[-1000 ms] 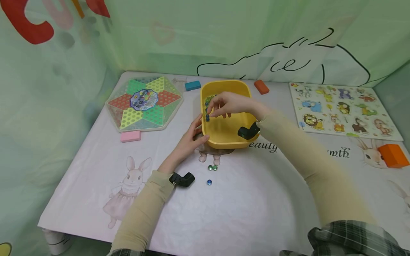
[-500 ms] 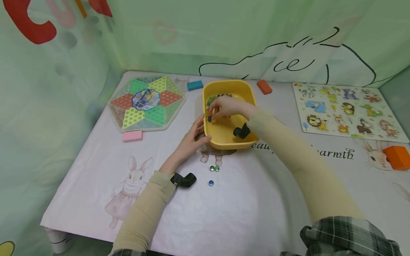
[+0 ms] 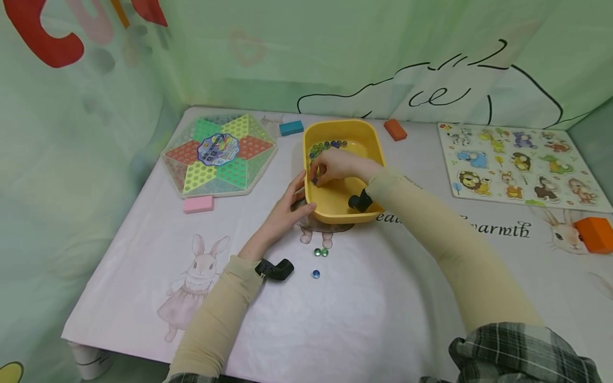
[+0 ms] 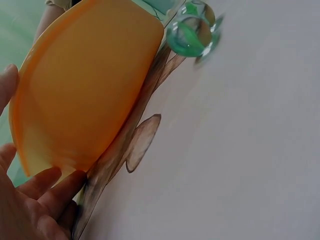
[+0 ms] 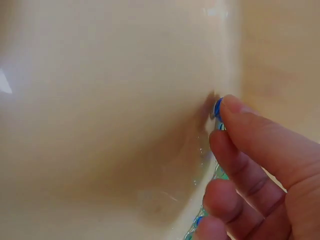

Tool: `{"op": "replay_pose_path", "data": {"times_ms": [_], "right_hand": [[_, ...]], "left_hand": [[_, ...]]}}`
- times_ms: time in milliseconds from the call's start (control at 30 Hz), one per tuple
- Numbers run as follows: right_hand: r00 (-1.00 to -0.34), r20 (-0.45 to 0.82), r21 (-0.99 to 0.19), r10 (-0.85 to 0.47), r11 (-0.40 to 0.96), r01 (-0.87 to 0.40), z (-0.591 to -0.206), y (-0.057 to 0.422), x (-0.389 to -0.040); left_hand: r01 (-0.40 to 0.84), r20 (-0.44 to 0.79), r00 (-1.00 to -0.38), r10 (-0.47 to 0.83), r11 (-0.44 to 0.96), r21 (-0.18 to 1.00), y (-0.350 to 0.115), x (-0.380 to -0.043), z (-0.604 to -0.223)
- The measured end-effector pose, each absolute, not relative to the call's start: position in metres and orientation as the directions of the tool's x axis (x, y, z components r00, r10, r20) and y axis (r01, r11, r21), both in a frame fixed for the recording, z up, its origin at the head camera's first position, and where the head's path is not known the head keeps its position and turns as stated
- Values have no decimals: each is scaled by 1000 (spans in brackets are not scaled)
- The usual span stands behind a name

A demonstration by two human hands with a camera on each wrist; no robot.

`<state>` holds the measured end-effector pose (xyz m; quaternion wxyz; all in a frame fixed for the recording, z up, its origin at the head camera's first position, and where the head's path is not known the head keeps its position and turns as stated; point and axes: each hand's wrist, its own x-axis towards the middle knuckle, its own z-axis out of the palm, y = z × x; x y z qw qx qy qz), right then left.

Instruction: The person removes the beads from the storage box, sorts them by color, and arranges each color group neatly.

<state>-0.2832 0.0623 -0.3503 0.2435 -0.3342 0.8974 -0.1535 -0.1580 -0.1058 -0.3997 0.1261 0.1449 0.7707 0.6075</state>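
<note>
A yellow plastic basin [image 3: 335,205] holds green and blue marbles [image 3: 338,144] lined along its far and left parts. My left hand [image 3: 282,213] rests spread against the basin's near left corner, thumb by the rim and fingers touching the outer wall. Inside, my right hand [image 3: 337,166] is low by the left wall. Between its thumb and index finger it pinches a blue marble [image 5: 218,108]; more marbles show below those fingers in the right wrist view. On the tablecloth in front lie two green marbles [image 3: 321,252] and one blue glass marble [image 3: 316,274].
A hexagonal Chinese checkers board [image 3: 218,155] lies left, with a pink block [image 3: 198,204] before it. Blue [image 3: 291,128] and red-orange [image 3: 395,130] blocks flank the basin's far end. An animal puzzle board [image 3: 522,166] and an orange block [image 3: 594,235] sit at right.
My right hand has moved slightly toward me along the basin's left wall, fingers closing in on the blue marble. My left hand stays against the basin. The view shifted a little.
</note>
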Motion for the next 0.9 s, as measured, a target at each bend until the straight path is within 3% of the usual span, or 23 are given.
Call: {"op": "replay_pose_path", "data": {"times_ms": [400,633,900], "right_hand": [[-650,-271,-465,-710,687,-558,-330,73,-281],[-667,-200,-497,-718,661,-562,-308,82,-270],[-697,-212,-583,-685,661,-473,-296,95,-248]], "left_hand": [[95,6,-932,363,227,969,-105,-164,-417],[72,-20,-925,379,227,971,-106,-154,-393],[50,-43,-926,375,235,971,-105,-151,-386]]}}
